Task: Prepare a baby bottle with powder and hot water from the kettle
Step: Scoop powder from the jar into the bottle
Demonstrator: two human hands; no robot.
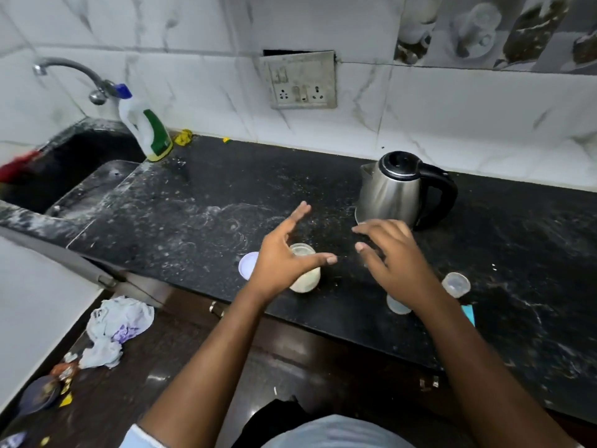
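Note:
A small clear jar (pixel 307 276) of pale powder stands open on the black counter (pixel 193 221), its white lid (pixel 248 265) lying just left of it. My left hand (pixel 284 257) hovers over the jar with fingers spread, holding nothing. My right hand (pixel 391 253) is open above the counter, in front of the steel kettle (pixel 392 192) with a black handle. Under my right wrist a clear bottle (pixel 397 305) shows partly. A clear dome cap (pixel 456 283) lies to its right.
A sink (pixel 64 169) with a tap (pixel 71 69) is at the far left, a white detergent bottle (pixel 145 124) beside it. A wall socket (pixel 302 80) is behind. A blue item (pixel 469 313) lies by my right forearm. Crumpled cloth (pixel 116 328) lies on the floor.

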